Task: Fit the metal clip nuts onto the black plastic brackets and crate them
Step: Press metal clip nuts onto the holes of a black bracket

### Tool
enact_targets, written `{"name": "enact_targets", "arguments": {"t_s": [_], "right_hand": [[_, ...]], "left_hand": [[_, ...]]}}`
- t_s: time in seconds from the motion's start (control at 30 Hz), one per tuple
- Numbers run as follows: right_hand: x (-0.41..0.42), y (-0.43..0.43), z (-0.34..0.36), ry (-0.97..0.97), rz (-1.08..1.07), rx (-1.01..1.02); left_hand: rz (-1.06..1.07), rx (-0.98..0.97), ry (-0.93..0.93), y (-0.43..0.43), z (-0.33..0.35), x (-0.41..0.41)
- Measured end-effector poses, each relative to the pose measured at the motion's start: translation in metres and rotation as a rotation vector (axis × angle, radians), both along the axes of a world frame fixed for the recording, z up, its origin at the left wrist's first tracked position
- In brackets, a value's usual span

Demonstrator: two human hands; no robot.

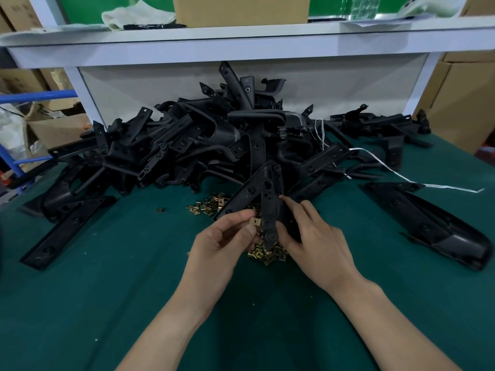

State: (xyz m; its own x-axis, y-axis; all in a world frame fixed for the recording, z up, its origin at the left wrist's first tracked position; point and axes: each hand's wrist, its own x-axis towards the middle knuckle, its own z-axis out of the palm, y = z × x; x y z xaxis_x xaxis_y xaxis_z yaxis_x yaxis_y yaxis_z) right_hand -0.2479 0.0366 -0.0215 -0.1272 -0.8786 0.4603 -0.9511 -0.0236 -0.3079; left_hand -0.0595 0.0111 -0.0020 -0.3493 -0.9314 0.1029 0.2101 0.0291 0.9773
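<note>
Both hands meet over the green tabletop [107, 290]: the left hand [225, 236] pinches a brass clip nut [255, 222] between thumb and curled forefinger, touching the bracket's [269, 207] left edge. The right hand [316, 236] grips the bracket, fingers curled round its near end, its long axis pointing away from the person. Loose nuts [267, 254] lie just beneath the fingers, and the bracket pile [214, 140] lies beyond them.
</note>
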Motion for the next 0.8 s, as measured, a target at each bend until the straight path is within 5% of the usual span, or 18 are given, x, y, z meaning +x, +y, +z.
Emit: {"name": "enact_targets", "arguments": {"t_s": [0.8], "right_hand": [[-0.0011,-0.0010,-0.0014,-0.027,0.009,0.006]], "left_hand": [[0.031,-0.014,-0.057,0.0004,0.0020,-0.0017]]}}
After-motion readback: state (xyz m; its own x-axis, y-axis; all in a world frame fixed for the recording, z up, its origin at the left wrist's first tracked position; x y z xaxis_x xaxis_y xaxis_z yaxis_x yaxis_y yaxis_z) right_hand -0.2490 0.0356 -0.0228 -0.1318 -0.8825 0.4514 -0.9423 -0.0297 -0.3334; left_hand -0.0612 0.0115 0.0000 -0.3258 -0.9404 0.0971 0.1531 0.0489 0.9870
